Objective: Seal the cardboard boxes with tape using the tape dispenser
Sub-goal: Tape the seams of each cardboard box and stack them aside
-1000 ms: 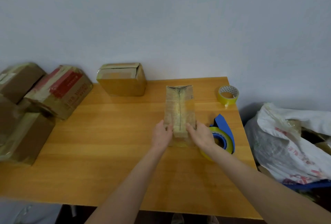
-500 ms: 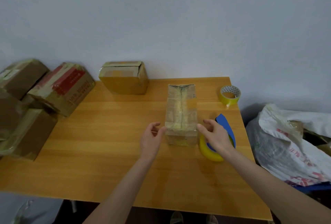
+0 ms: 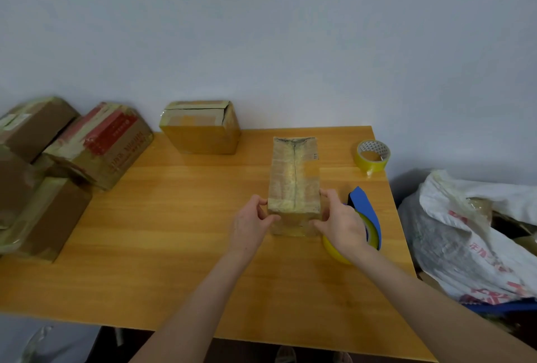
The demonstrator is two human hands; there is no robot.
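Blue dispenser behind right hand, beside box

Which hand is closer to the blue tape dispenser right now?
Right. The right hand grips the near right corner of the box, directly beside the tape dispenser; the left hand grips the far side of the box.

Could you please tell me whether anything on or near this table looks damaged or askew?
Yes. The square box by the wall gapes at its top right corner, where a flap stands open. The red-printed box at the left lies tilted rather than flat. The long box in the middle lies straight.
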